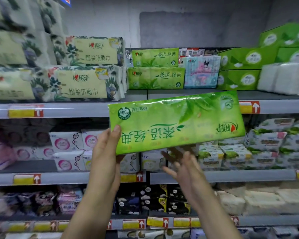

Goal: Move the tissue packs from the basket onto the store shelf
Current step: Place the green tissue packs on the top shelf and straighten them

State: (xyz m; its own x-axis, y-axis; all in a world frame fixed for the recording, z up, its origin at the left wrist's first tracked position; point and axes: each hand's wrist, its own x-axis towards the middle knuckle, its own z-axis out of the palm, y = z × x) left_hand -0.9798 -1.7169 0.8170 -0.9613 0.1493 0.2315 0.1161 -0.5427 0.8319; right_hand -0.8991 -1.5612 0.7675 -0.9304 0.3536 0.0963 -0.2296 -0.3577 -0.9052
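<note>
We read the held pack (176, 123) upside down: 茶语.经典 across its middle, the 心相印 logo toward its 4 o'clock corner, and a round 100% seal at 10 o'clock. At 12 o'clock from it, two stacked green packs (156, 78) carry 心相印 and 茶语.经典 upright. At 10 o'clock, the floral packs (83, 83) say 心相印 and 棉柔洁面巾, with a badge starting 100. At 9 o'clock, a white pack (91, 140) shows KMS. The rail tags (249, 107) bear white up-arrows; we cannot read their prices.
</note>
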